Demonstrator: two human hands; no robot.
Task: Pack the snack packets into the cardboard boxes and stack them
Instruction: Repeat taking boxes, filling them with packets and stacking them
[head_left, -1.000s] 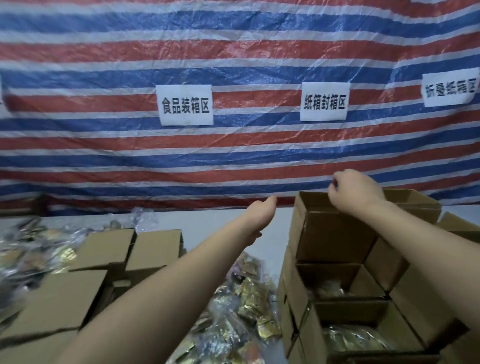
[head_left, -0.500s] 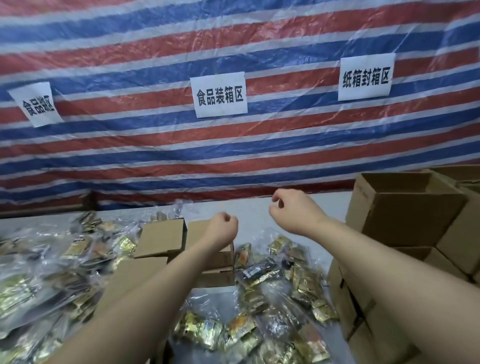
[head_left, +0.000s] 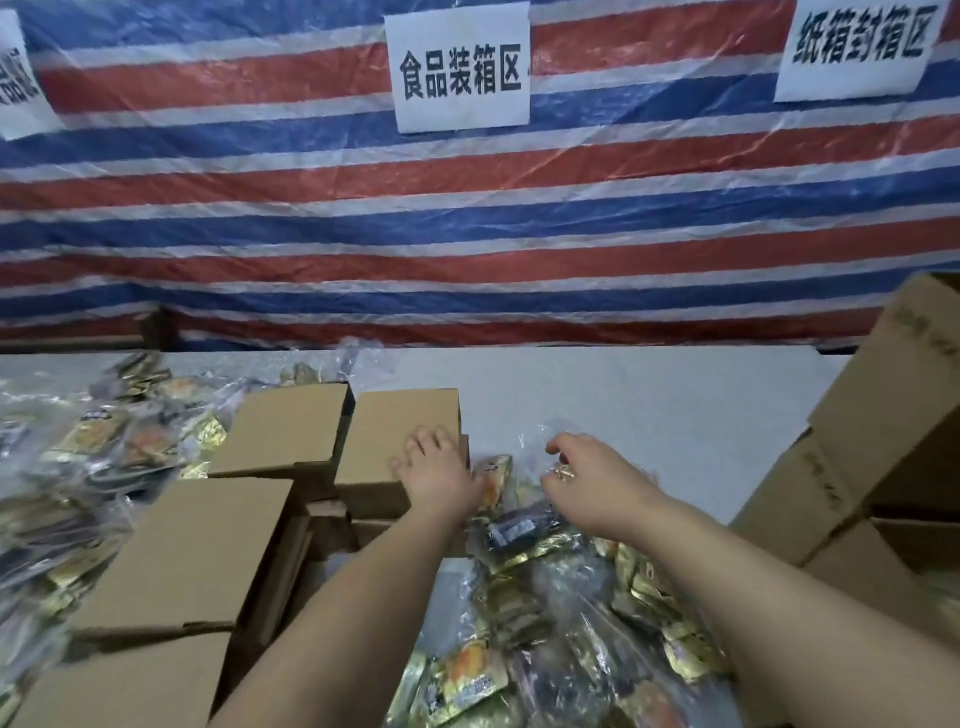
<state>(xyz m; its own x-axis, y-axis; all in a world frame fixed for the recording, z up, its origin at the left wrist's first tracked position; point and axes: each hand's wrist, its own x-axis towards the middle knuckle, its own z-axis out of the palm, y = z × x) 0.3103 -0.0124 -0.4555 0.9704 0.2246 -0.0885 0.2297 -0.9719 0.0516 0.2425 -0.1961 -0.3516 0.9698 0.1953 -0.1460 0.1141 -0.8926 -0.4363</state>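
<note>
Two bare hands reach forward over the bench (head_left: 649, 415). The left hand (head_left: 441, 470) lies with fingers spread and relaxed on the flap of a small cardboard box (head_left: 400, 441), gripping nothing. At its 3 o'clock, the right hand (head_left: 592, 483) pinches a small gold snack packet (head_left: 563, 473) between curled fingers, just above a heap of snack packets (head_left: 545, 597) in clear plastic. More open cardboard boxes (head_left: 208, 545) sit at 9 o'clock of the left hand, with another pile of bagged packets (head_left: 78, 457) beyond them. Stacked cartons (head_left: 872, 441) rise at 3 o'clock. Paper signs (head_left: 461, 65) hang on the striped tarpaulin (head_left: 467, 208) at 12 o'clock.
</note>
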